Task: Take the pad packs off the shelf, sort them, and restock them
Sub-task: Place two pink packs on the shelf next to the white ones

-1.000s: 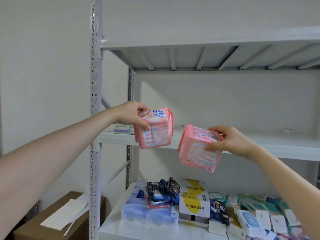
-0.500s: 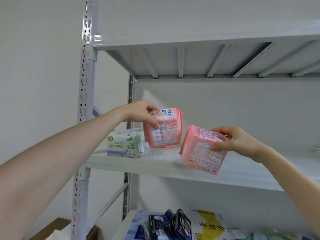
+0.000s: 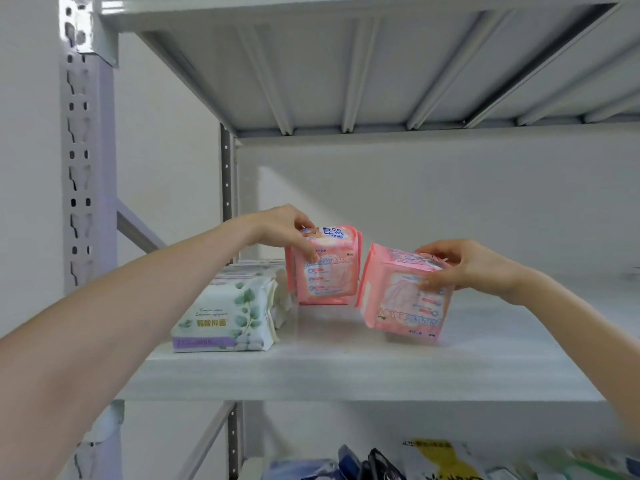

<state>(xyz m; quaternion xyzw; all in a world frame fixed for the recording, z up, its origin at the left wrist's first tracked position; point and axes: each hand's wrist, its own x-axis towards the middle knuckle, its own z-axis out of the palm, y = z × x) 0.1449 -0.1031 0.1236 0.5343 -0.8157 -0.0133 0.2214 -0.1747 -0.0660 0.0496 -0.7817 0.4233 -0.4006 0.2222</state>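
while gripped, both pink packs (image 3: 325,268) upright-ish

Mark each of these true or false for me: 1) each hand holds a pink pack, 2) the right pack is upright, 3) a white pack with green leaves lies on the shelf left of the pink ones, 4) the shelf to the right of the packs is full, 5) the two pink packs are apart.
1. True. The left hand grips one pink pack, and the right hand grips the other pink pack.
2. False. The right pack is tilted, with its top leaning left.
3. True. The white pack lies flat on the shelf, beside the left pink pack.
4. False. That stretch of shelf is bare.
5. True. A narrow gap shows between them.
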